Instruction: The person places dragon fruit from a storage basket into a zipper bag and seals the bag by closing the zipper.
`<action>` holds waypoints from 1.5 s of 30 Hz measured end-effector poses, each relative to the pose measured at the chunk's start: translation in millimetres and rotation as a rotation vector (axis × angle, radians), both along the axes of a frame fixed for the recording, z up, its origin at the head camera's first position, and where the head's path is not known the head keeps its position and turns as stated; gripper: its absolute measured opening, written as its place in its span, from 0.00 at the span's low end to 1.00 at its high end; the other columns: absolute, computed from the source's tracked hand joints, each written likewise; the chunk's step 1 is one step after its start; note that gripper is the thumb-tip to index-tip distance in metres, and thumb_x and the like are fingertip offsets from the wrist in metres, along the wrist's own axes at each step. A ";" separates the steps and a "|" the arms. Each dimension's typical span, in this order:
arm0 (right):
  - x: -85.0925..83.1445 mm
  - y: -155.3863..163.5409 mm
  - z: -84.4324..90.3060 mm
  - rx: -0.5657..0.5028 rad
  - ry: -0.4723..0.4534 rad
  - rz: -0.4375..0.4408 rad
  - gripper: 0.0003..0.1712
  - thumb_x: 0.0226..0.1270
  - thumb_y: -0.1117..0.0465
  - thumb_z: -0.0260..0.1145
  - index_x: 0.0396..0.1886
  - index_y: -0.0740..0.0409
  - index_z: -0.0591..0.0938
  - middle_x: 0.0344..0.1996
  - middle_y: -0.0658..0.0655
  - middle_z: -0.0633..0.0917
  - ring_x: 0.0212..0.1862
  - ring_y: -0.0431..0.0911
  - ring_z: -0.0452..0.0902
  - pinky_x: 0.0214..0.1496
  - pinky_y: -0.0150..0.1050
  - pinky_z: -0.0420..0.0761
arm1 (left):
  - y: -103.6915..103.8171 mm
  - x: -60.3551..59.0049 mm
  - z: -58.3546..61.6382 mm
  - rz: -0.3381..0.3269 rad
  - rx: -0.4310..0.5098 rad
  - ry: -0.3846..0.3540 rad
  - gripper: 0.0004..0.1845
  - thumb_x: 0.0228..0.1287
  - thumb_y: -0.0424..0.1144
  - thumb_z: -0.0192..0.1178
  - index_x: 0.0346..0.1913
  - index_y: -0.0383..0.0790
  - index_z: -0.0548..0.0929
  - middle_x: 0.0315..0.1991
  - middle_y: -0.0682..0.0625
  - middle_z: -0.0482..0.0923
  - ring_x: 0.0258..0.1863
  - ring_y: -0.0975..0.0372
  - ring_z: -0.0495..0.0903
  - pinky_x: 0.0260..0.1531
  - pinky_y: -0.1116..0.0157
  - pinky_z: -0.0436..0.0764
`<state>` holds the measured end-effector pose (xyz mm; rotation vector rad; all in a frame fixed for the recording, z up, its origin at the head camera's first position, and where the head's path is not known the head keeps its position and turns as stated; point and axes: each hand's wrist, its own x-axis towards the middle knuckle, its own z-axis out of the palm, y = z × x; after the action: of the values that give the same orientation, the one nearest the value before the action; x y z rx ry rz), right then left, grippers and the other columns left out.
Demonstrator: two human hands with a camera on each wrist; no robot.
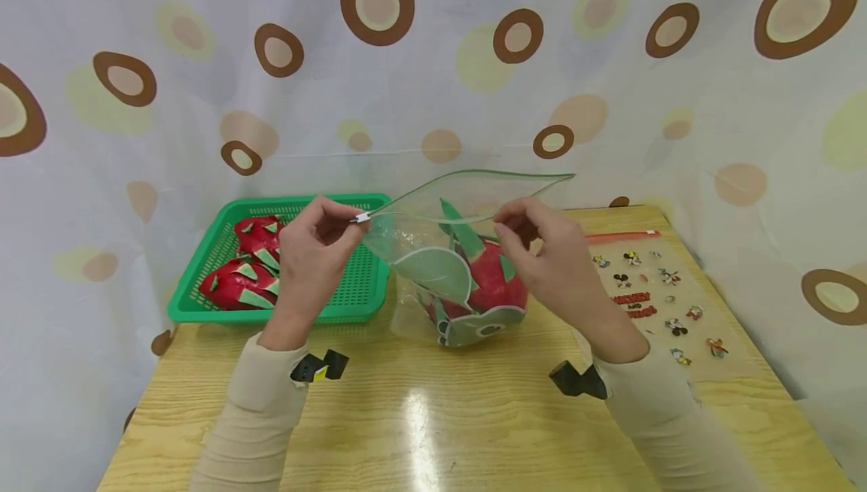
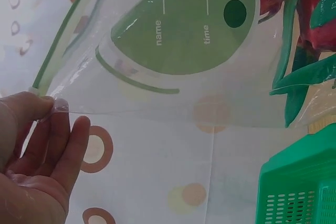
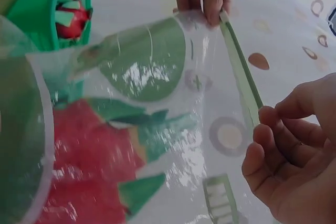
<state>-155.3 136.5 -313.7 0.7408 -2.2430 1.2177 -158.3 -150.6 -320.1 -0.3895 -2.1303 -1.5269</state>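
Clear plastic zip bag [image 1: 447,266] with red dragon fruit [image 1: 497,285] stands on table; your left hand [image 1: 313,251] pinches slider end, right hand [image 1: 542,255] pinches rim, holding mouth open.

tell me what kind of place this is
Probably a staged tabletop workspace, not a real kitchen: a wooden table backed by a spotted curtain, with a green basket of toy dragon fruits.
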 end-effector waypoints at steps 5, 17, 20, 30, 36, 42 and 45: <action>7.2 -28.4 -5.8 -0.050 -0.213 0.160 0.04 0.71 0.67 0.62 0.41 0.61 0.83 0.29 0.55 0.84 0.29 0.45 0.78 0.30 0.30 0.76 | 1.2 0.5 -2.6 0.033 0.007 0.059 0.05 0.63 0.35 0.68 0.39 0.37 0.84 0.38 0.47 0.87 0.37 0.69 0.86 0.46 0.71 0.84; 0.0 -85.2 -9.4 -0.320 -0.676 0.481 0.15 0.76 0.59 0.58 0.49 0.67 0.81 0.34 0.63 0.85 0.31 0.50 0.82 0.36 0.38 0.85 | 5.0 4.1 -8.5 0.064 -0.126 0.349 0.06 0.56 0.27 0.70 0.34 0.31 0.83 0.37 0.44 0.89 0.39 0.61 0.89 0.46 0.72 0.83; -1.2 -93.5 -9.5 -0.449 -0.803 0.563 0.16 0.76 0.59 0.58 0.49 0.71 0.79 0.33 0.60 0.85 0.31 0.47 0.83 0.38 0.38 0.86 | 6.5 5.1 -9.9 0.086 -0.219 0.451 0.06 0.54 0.25 0.71 0.33 0.30 0.83 0.37 0.43 0.89 0.39 0.56 0.89 0.47 0.73 0.82; -3.0 -102.5 -7.3 -0.650 -0.958 0.663 0.15 0.77 0.61 0.57 0.42 0.73 0.78 0.29 0.55 0.87 0.27 0.42 0.84 0.37 0.35 0.86 | 11.8 10.6 -14.6 0.117 -0.408 0.659 0.08 0.53 0.23 0.71 0.30 0.33 0.81 0.36 0.43 0.87 0.35 0.53 0.88 0.35 0.59 0.86; -2.6 -102.7 -9.5 -0.704 -0.959 0.682 0.12 0.76 0.66 0.55 0.41 0.74 0.79 0.29 0.55 0.87 0.28 0.41 0.85 0.36 0.33 0.86 | 11.5 8.6 -16.0 0.100 -0.446 0.743 0.08 0.63 0.31 0.65 0.27 0.35 0.80 0.35 0.44 0.86 0.33 0.55 0.87 0.34 0.60 0.86; -2.4 -102.8 -11.9 -0.728 -0.954 0.670 0.12 0.75 0.67 0.56 0.41 0.75 0.78 0.28 0.55 0.87 0.27 0.41 0.85 0.36 0.33 0.86 | 10.3 8.7 -15.6 0.071 -0.438 0.751 0.08 0.64 0.31 0.65 0.27 0.35 0.80 0.35 0.44 0.86 0.33 0.54 0.87 0.33 0.60 0.86; -2.5 -103.2 -11.8 -0.741 -0.951 0.661 0.11 0.75 0.67 0.56 0.40 0.75 0.78 0.27 0.54 0.87 0.26 0.40 0.85 0.36 0.33 0.86 | 9.6 8.9 -15.8 0.064 -0.429 0.735 0.06 0.57 0.26 0.69 0.28 0.34 0.81 0.35 0.44 0.86 0.33 0.54 0.88 0.33 0.60 0.86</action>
<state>-157.8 33.3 -325.5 0.6676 -1.8477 2.9936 -149.3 -141.0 -335.9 -0.8639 -1.8088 -0.7012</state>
